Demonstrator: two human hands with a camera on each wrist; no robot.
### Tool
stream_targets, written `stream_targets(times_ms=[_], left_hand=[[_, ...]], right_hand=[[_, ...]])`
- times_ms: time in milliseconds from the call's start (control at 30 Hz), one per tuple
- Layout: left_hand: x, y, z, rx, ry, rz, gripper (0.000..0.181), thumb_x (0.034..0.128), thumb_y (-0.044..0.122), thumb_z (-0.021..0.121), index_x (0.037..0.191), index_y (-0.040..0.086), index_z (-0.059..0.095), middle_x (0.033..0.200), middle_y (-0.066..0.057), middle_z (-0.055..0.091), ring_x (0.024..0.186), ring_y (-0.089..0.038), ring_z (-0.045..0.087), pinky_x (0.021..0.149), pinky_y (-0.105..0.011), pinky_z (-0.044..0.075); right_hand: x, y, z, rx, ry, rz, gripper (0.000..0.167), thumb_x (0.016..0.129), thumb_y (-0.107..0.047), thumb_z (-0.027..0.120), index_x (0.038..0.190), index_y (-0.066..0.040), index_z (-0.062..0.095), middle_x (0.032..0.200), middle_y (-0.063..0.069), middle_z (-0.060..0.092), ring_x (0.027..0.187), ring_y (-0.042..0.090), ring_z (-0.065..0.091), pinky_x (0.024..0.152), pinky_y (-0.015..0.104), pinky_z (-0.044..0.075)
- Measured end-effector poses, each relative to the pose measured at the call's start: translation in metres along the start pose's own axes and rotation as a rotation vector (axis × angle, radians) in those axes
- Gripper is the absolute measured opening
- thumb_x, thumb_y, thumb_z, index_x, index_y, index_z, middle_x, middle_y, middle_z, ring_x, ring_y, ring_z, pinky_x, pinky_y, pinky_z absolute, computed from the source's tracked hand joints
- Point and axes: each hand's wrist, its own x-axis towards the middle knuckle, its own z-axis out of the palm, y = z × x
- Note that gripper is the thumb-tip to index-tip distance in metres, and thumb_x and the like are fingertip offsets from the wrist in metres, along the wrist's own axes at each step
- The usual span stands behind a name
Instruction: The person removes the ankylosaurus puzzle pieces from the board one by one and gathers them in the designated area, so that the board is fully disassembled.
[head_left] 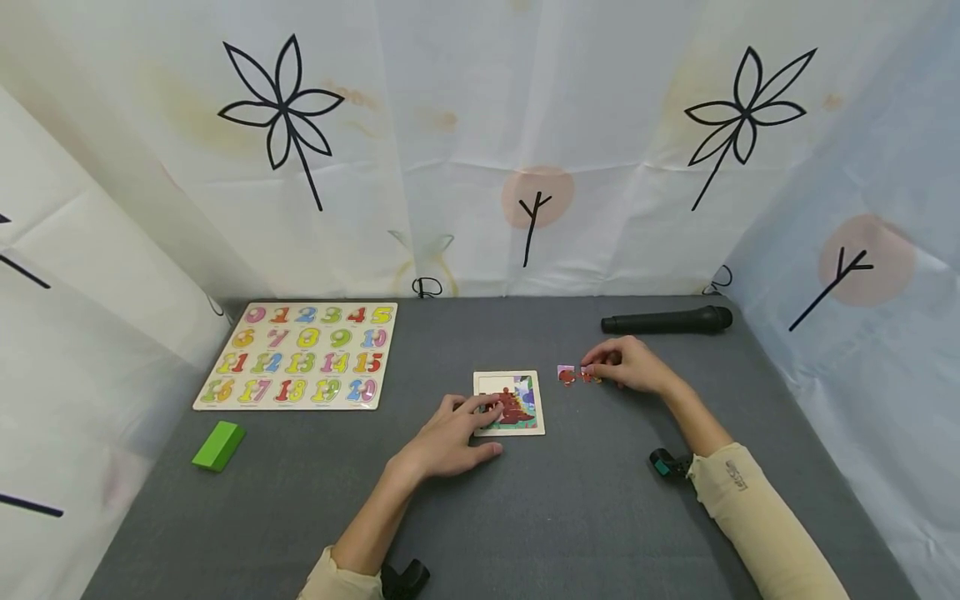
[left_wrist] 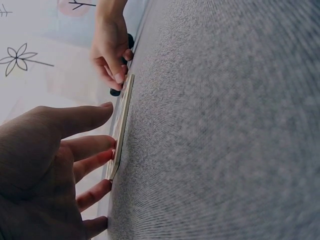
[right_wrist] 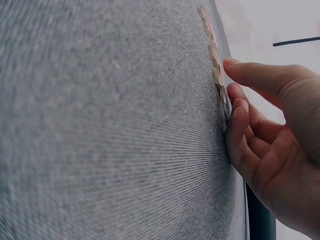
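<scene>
My left hand (head_left: 457,437) rests its spread fingertips on a small wooden jigsaw board (head_left: 510,433) with a red-brown dinosaur picture. In the left wrist view, the thumb stands apart from the board's edge (left_wrist: 126,107). To the right of the board, a loose puzzle piece (head_left: 566,375) lies on the table. My right hand (head_left: 630,364) is over more pieces beside it, thumb and forefinger close to them. The right wrist view has the row of pieces (right_wrist: 214,50) flat on the cloth, with a gap between thumb and forefinger and the other fingers bent.
A number puzzle board (head_left: 300,350) lies at the back left, with a green block (head_left: 219,446) in front of it. Behind my right hand lies a black microphone (head_left: 667,321). White printed curtains (head_left: 465,125) enclose the back and sides of the grey table (head_left: 562,517).
</scene>
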Motion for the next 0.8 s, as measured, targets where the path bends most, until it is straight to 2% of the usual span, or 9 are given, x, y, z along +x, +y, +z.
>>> stream_targets(times_ms=[167, 433, 567, 800], left_hand=[[0.0, 0.0, 0.0, 0.007, -0.002, -0.003, 0.063, 0.1049, 0.035, 0.071, 0.162, 0.017, 0.053, 0.172, -0.002, 0.045, 0.153, -0.042, 0.037, 0.118, -0.067, 0.041], [0.001, 0.0, -0.001, 0.006, 0.001, 0.0, 0.063, 0.1047, 0.035, 0.071, 0.162, 0.016, 0.053, 0.172, -0.002, 0.045, 0.153, -0.043, 0.038, 0.119, -0.067, 0.041], [0.001, -0.001, -0.001, 0.008, -0.004, -0.003, 0.063, 0.1048, 0.037, 0.07, 0.162, 0.017, 0.053, 0.173, -0.002, 0.045, 0.152, -0.041, 0.038, 0.119, -0.067, 0.041], [0.001, -0.002, -0.001, -0.003, -0.017, -0.008, 0.065, 0.1047, 0.038, 0.07, 0.164, 0.018, 0.051, 0.173, -0.002, 0.044, 0.152, -0.04, 0.038, 0.118, -0.067, 0.04]], right_hand=[[0.0, 0.0, 0.001, 0.057, 0.023, -0.01, 0.018, 0.099, -0.009, 0.078, 0.115, 0.0, 0.08, 0.096, 0.016, 0.075, 0.063, 0.004, 0.056, 0.055, 0.026, 0.051], [0.003, -0.01, 0.006, 0.116, 0.019, -0.046, 0.018, 0.099, -0.007, 0.077, 0.115, 0.001, 0.079, 0.095, 0.017, 0.073, 0.063, 0.005, 0.057, 0.056, 0.026, 0.052], [0.007, -0.02, 0.012, 0.139, 0.001, -0.062, 0.017, 0.1, -0.005, 0.076, 0.115, 0.002, 0.079, 0.093, 0.02, 0.074, 0.063, 0.006, 0.058, 0.056, 0.026, 0.052], [0.017, -0.036, 0.029, 0.178, -0.039, -0.098, 0.02, 0.099, -0.007, 0.078, 0.116, 0.004, 0.078, 0.093, 0.021, 0.077, 0.063, 0.016, 0.062, 0.056, 0.028, 0.052]])
